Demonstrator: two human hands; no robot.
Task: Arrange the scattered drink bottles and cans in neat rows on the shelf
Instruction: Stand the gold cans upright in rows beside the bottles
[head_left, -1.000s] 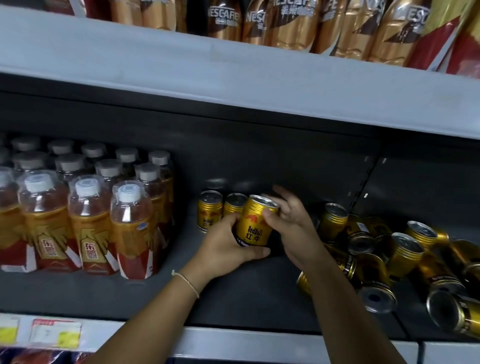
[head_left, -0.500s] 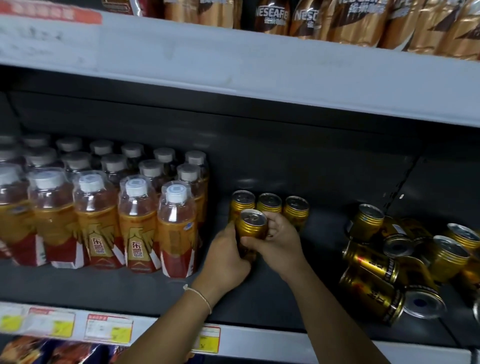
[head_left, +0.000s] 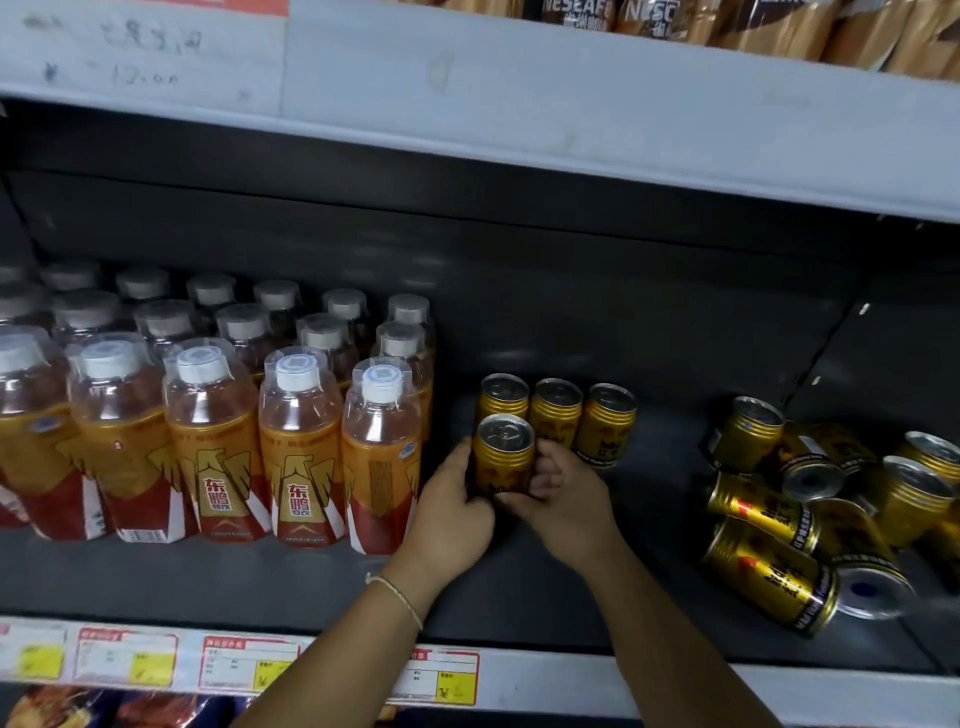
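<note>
- Since a moment ago the can (head_left: 505, 457) sits lower, upright on the shelf (head_left: 649, 519), in front of three cans (head_left: 557, 415).
- Bottles (head_left: 291, 431) stand left; a toppled pile (head_left: 810, 509) lies right.
- Left hand (head_left: 451, 512) and right hand (head_left: 563, 499) each keep a grip clamped on the can's sides.

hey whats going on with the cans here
A person is tidying a shop shelf. Both hands, the left hand and the right hand, grip one upright gold can, set in front of a row of three gold cans standing at the back. Beside them on the left stand neat rows of orange bottles. On the right a pile of gold cans lies tumbled, not yet sorted.
</note>
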